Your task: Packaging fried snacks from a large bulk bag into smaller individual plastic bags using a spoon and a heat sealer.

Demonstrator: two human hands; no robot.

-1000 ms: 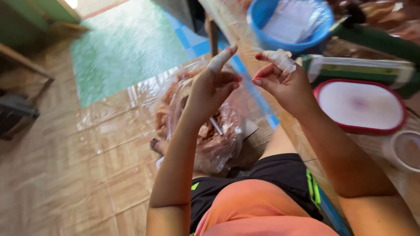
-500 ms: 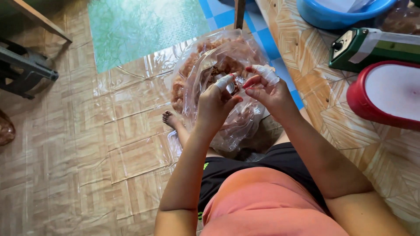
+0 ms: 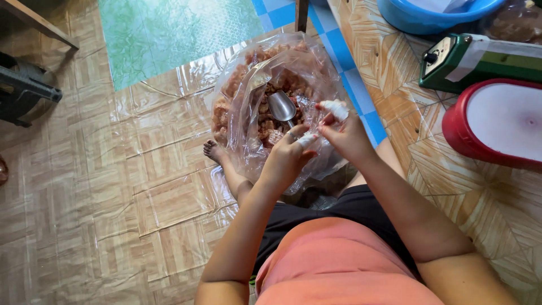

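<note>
My left hand [image 3: 288,158] and my right hand [image 3: 343,134] meet in front of me above a large clear plastic bag [image 3: 248,96] full of brown chunks. White wrapping covers my left index fingertip, and the right thumb and fingers pinch at it. Another white wrap sits on a right fingertip. A metal scoop [image 3: 282,107] lies in the bag among the chunks, just beyond my hands. My bare foot [image 3: 214,151] rests on the floor beside the bag.
On the patterned table [image 3: 451,169] at right stand a red round container [image 3: 497,127], a green box-shaped device [image 3: 480,62] and a blue basin [image 3: 435,14]. Clear plastic sheeting covers the floor. A dark stool [image 3: 25,93] stands at far left.
The view has tilted down and the bag with the scoop has come into sight. My hands dropped from table height and came together over the bag.
</note>
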